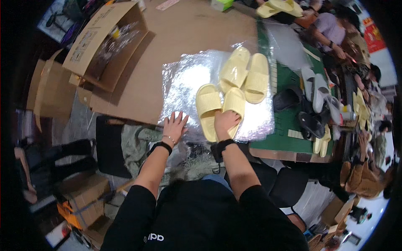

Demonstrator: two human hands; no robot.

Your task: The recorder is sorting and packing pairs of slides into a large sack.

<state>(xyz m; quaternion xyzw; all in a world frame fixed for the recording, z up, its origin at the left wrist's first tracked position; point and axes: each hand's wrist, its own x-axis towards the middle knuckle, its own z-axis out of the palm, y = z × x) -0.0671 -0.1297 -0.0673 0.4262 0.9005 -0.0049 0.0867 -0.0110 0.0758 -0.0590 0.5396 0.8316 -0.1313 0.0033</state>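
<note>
My left hand (175, 126) lies with its fingers spread on the near edge of a stack of shiny clear plastic bags (180, 88). My right hand (226, 122) is closed on a pale yellow slipper (233, 101), its fingertips at the opening under the ribbed strap. Close along its left side is the matching slipper (207, 100). Beyond them, a second yellow pair rests on the bags: one slipper (233, 69) looks glossy, as if under clear film, and the other (256, 79) lies to its right.
An open cardboard box (90, 50) with clear plastic inside stands at the left of the cardboard-covered table (138, 90). On the green mat (284, 138) at right lie black slippers (288, 98) and grey slippers (320, 92). Several people work along the right side.
</note>
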